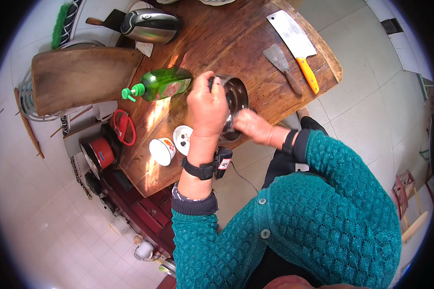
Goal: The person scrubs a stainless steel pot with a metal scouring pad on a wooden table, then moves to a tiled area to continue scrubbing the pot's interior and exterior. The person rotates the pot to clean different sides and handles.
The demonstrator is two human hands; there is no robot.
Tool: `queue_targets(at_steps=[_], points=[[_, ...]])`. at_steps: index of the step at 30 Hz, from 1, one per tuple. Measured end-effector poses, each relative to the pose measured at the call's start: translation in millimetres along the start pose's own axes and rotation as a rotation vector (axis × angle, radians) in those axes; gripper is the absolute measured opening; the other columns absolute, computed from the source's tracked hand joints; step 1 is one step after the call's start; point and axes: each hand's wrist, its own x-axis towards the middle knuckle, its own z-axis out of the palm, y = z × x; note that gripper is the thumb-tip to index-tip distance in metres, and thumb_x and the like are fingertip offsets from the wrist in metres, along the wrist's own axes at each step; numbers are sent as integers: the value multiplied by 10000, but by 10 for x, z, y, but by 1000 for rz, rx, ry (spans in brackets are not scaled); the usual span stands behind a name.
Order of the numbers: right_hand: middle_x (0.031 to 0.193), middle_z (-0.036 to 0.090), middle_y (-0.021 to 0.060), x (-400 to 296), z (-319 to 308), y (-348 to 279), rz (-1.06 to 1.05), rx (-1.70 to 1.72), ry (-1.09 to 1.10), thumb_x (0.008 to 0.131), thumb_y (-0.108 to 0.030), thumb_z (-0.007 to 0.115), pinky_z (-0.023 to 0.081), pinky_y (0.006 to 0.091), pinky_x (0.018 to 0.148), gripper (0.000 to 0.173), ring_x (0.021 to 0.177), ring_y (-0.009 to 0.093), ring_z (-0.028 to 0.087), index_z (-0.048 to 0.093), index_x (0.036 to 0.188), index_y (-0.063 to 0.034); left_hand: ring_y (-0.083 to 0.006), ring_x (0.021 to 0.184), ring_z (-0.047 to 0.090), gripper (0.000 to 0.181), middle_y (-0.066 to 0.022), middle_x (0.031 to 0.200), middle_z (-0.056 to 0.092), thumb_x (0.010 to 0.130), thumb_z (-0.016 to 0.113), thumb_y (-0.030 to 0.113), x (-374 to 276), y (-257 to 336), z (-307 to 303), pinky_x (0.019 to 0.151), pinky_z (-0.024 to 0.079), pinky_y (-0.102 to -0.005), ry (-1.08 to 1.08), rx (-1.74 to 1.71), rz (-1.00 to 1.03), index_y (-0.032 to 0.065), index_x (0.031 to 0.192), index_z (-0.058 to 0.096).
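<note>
A dark, shiny metal pot [239, 92] lies tilted near the edge of the wooden table, its rounded opening facing right. My left hand [208, 104] grips the pot's upper left side with the fingers curled over. At the lower right of the pot is my right hand [251, 126], blurred, its fingers bent against or inside the rim; whether it holds anything cannot be told. A green pump bottle [168, 83] lies to the left of my left hand. A white bowl [162, 151] with a floral pattern and a small white dish [182, 140] are beside my left wrist.
Toward the far right side of the table [217, 47] lie a cleaver [293, 34] with a yellow handle and a metal scraper [278, 59]. An electric kettle [152, 26], a wooden board [85, 77], a red looped object [124, 127] and a red pot [101, 153] are at the left.
</note>
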Motion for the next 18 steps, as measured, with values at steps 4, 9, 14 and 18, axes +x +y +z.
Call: queue_targets(at_steps=[4,9,14,18], points=[[1026,597,95,-121,131,-124,65,64,27,728,-45,632,472,423,926,300,1020,319,578,624,1026,-69,-426,896,701,227,-269,952,703,930,658,125,62,-38,54,769,558,-441,-89,28,20,-40,1085,670],[1034,604,91,-80,127,72,93,-22,68,768,-59,636,458,434,931,262,1021,322,573,636,1030,-76,-432,928,695,362,-287,1028,693,912,709,168,338,-81,136,798,559,-441,-129,22,186,-47,1192,630],[1039,620,95,-68,181,35,157,16,145,778,-26,648,459,429,895,216,992,330,571,643,990,-68,-361,1127,596,406,-203,1219,623,930,676,68,-133,-260,-10,980,491,-417,67,93,287,-44,1309,584],[1001,628,96,-19,211,47,135,104,270,777,-3,682,471,421,860,198,942,338,575,631,962,-54,-223,944,624,298,-123,1049,644,882,540,-103,-1094,-673,-75,869,530,-366,302,-41,-300,-41,1165,610]])
